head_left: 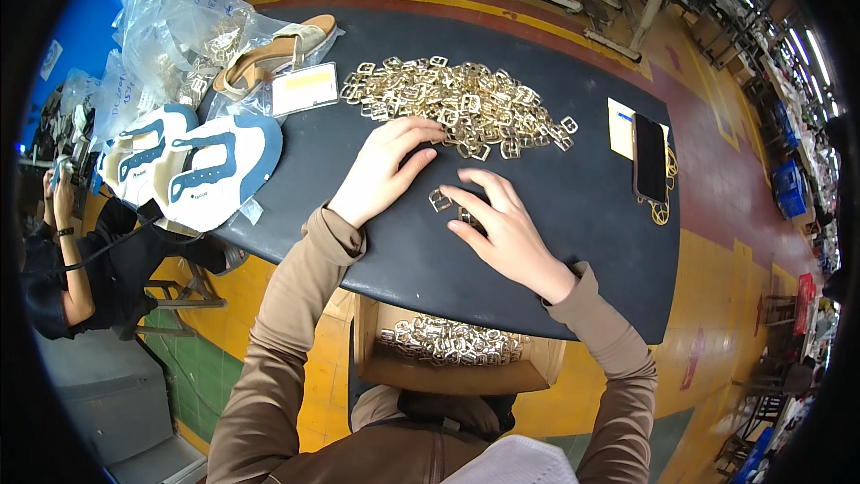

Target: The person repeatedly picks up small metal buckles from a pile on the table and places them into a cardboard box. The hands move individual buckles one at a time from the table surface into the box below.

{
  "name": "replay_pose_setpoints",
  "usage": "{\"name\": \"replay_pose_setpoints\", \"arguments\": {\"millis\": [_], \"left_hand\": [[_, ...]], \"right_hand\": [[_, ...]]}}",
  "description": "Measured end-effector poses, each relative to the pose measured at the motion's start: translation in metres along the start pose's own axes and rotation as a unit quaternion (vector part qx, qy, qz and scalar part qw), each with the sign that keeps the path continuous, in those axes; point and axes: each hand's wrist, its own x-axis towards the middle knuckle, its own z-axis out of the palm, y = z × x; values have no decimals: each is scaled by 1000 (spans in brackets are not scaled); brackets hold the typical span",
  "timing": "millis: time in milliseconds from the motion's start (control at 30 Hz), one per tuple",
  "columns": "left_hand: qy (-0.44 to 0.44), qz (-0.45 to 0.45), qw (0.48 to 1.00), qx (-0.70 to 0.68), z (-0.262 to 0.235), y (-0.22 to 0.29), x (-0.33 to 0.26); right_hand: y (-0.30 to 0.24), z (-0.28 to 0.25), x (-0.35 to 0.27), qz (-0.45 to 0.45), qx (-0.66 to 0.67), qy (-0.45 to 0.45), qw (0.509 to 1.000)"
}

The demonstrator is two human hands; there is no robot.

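Small metal buckles lie in a large gold-toned pile (457,103) on the dark tabletop. At the near left edge of that pile, my left hand (385,168) has its fingers stretched toward the buckles, the thumb a little apart. My right hand (512,231) hovers low over the table, fingers spread and curved. One loose buckle (439,201) sits by its index fingertip. Another buckle (468,218) shows between index finger and thumb, partly hidden; whether it is touched is unclear.
An open cardboard box (537,366) with silvery buckles (452,341) stands below the table's near edge. At left are white-and-blue shoe uppers (224,170), a sandal (260,63), a card (305,90) and plastic bags (170,18). A phone (649,159) lies right. Another person (67,251) sits far left.
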Motion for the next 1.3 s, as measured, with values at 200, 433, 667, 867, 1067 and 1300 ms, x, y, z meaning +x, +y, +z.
{"name": "replay_pose_setpoints", "arguments": {"millis": [200,433,667,867,1067,1300], "left_hand": [[1,22,999,35,10,-4,9],[-135,33,983,118,36,-1,12],[-216,78,973,1,11,0,-3],[-223,13,975,-9,-7,2,1],[-167,29,985,16,-2,10,1],[-179,74,981,23,2,6,-1]], "right_hand": [[-8,30,-9,-172,12,-138,975],[-54,5,-84,-187,163,-232,941],[-24,-36,-53,-101,141,-110,979],[26,-15,14,9,-18,28,999],[32,-24,1,59,11,-24,998],[32,-32,-5,44,-54,6,998]]}}
